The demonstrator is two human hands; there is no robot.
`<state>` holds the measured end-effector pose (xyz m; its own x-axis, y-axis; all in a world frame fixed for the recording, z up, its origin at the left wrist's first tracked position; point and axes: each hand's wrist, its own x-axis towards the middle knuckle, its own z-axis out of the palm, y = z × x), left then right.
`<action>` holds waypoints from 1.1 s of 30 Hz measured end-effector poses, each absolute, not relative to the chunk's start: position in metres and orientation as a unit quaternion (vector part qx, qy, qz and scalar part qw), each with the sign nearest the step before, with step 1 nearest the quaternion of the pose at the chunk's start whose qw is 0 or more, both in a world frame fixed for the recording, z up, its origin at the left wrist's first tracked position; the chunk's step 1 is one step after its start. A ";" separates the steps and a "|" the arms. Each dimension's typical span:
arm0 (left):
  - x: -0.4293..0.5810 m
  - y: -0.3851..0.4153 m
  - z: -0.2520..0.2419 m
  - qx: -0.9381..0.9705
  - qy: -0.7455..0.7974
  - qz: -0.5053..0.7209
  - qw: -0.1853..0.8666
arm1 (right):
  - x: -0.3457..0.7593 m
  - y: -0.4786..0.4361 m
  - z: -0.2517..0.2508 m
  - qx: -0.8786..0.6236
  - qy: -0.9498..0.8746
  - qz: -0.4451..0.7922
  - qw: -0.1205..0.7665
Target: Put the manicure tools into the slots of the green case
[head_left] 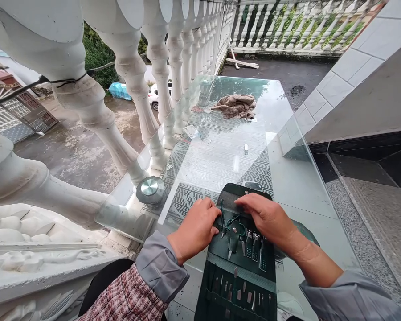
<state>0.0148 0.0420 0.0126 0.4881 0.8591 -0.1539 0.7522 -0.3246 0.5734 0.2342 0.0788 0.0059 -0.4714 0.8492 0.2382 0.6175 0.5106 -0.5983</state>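
Observation:
A dark green manicure tool case (240, 263) lies open on the glass table (287, 178) right in front of me. Several small metal tools sit in its elastic loops, among them clippers and scissors. My left hand (195, 229) rests on the case's left upper part with its fingers curled down against it. My right hand (269, 218) lies on the upper right of the case, fingers bent over the top flap. What the fingertips of either hand pinch is hidden.
A crumpled brown cloth (236, 106) lies at the table's far end. A round metal table fitting (150, 189) sits at the left corner. White stone balusters (133, 84) run along the left; a tiled wall (354, 71) rises on the right.

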 end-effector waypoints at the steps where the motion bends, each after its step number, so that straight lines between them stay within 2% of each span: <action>1: 0.015 0.042 0.013 0.810 0.497 0.088 0.297 | 0.233 0.077 0.006 -0.431 -0.838 0.219 0.254; 7: 0.015 0.042 0.014 0.810 0.502 0.079 0.292 | 0.230 0.067 0.008 -0.366 -0.893 0.150 0.214; 10: 0.015 0.043 0.016 0.809 0.505 0.069 0.292 | 0.238 0.077 0.010 -0.419 -0.860 0.113 0.269; 13: 0.014 0.043 0.019 0.811 0.501 0.059 0.296 | 0.249 0.112 0.008 -0.540 -0.772 0.111 0.318; 14: 0.013 0.043 0.020 0.812 0.498 0.058 0.298 | 0.252 0.129 0.007 -0.596 -0.738 0.119 0.293; 17: 0.010 0.041 0.020 0.811 0.493 0.066 0.306 | 0.254 0.184 -0.001 -0.728 -0.650 0.163 0.147; 18: 0.009 0.041 0.020 0.811 0.492 0.070 0.308 | 0.253 0.200 -0.004 -0.741 -0.639 0.159 0.132; 24: 0.006 0.045 0.019 0.810 0.494 0.076 0.307 | 0.241 0.260 -0.020 -0.788 -0.596 0.124 0.088; 33: 0.005 0.044 0.022 0.803 0.500 0.073 0.314 | 0.260 0.278 -0.020 -0.766 -0.626 0.138 0.047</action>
<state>0.0051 0.0444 0.0216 0.4884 0.8502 -0.1966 0.7579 -0.3016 0.5785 0.2597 0.2776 -0.0205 0.1773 0.9721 -0.1534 0.9462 -0.2113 -0.2450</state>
